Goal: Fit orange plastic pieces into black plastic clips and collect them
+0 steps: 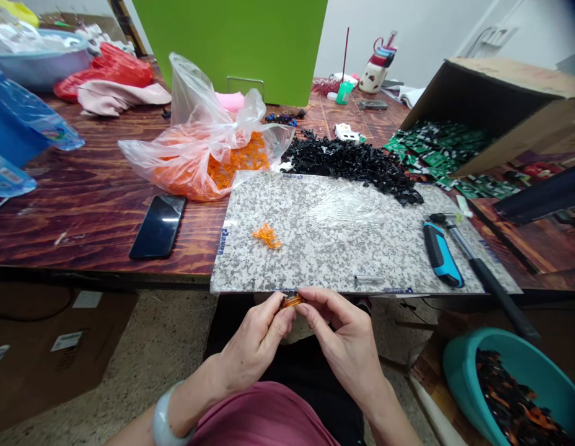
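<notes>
Grip closed: left hand (pixel 254 347) and right hand (pixel 346 350) pinch a small orange bundle (pixel 292 301) together.

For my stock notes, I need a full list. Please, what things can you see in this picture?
wooden table: 1, reddish brown, across view
granite-pattern slab: 1, grey, table centre
smartphone: 1, black, left of slab
plastic bag of orange parts: 1, clear, behind slab
black plastic parts: many, black, heaped behind slab
green circuit boards: many, green, spilling from box
cardboard box: 1, brown, tipped over, right
blue-handled tool: 1, blue, on slab
teal basin: 1, teal, lower right, holding dark parts
loose orange parts: one small bunch, orange, on slab
orange piece: 1, orange, between both hands
left hand: 1, bare, below slab
right hand: 1, bare, below slab
</notes>
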Demonstrator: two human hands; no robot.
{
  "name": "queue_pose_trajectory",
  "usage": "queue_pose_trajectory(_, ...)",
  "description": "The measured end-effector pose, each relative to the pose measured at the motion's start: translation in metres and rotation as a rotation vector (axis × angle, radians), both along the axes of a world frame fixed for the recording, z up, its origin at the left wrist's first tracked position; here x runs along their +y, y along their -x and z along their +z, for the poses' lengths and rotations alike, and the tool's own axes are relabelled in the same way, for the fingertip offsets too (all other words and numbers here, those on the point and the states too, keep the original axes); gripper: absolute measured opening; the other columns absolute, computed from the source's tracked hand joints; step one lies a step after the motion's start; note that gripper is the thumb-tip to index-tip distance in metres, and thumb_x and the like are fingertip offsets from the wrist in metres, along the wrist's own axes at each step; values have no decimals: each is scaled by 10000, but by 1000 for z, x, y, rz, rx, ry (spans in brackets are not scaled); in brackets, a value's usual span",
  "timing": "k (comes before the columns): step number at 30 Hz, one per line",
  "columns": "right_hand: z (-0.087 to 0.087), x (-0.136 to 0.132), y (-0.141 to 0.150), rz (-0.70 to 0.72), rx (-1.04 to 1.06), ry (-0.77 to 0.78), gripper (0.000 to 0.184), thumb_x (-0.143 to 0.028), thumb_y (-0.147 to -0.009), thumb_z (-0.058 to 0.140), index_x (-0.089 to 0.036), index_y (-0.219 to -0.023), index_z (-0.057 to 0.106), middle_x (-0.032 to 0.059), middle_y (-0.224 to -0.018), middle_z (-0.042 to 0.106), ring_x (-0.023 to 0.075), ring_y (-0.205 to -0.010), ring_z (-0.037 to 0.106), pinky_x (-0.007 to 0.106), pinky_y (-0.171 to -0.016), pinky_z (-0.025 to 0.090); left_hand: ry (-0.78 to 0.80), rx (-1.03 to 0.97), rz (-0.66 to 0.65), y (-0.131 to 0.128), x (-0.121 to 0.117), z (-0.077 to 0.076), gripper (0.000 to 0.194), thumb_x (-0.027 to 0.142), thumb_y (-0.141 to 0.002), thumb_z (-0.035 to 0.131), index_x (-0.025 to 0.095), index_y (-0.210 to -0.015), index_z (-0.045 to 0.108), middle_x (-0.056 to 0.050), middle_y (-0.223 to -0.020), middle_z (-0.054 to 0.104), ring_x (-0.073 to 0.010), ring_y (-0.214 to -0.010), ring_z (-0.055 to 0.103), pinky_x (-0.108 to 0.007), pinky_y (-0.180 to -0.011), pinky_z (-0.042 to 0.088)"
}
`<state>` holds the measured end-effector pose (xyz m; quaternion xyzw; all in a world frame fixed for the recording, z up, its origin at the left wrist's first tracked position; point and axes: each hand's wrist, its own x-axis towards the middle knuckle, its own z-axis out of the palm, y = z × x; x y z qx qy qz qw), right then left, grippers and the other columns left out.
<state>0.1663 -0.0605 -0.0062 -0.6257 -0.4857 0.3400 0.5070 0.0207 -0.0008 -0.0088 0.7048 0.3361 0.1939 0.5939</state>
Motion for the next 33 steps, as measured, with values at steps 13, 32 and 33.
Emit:
queue_pose_trajectory(13, 7, 1, -2, 143, 123, 116, 157, -269, -879, 542, -202, -969, 653, 30, -834, 655, 101, -563, 565, 194, -484, 472, -29, 49, -109, 7, 2, 1, 282, 332, -967, 281, 203, -772, 440, 20, -701, 455, -139, -625, 422, -259, -590, 352)
queue_pose_trajectory(32, 2, -5, -12, 176, -47, -97, 135, -191, -879, 547, -242, -972, 631, 44, -971, 640, 171, -908, 614, 267, -770, 493, -122, -33, -158, 10, 10, -5, 182, 253, -934, 421, 180, -1055, 535, -42, -922, 605, -164, -816, 561, -243, -735, 437)
queue_pose_trajectory(33, 1, -5, -13, 169, -38, -102, 140, -187, -875, 552, -246, -973, 633, 43, -980, 639, 172, -919, 615, 268, -777, 495, -121, -31, -148, 10, 10, -6, 196, 248, -928, 439, 184, -1092, 526, -48, -969, 616, -169, -855, 574, -242, -760, 441)
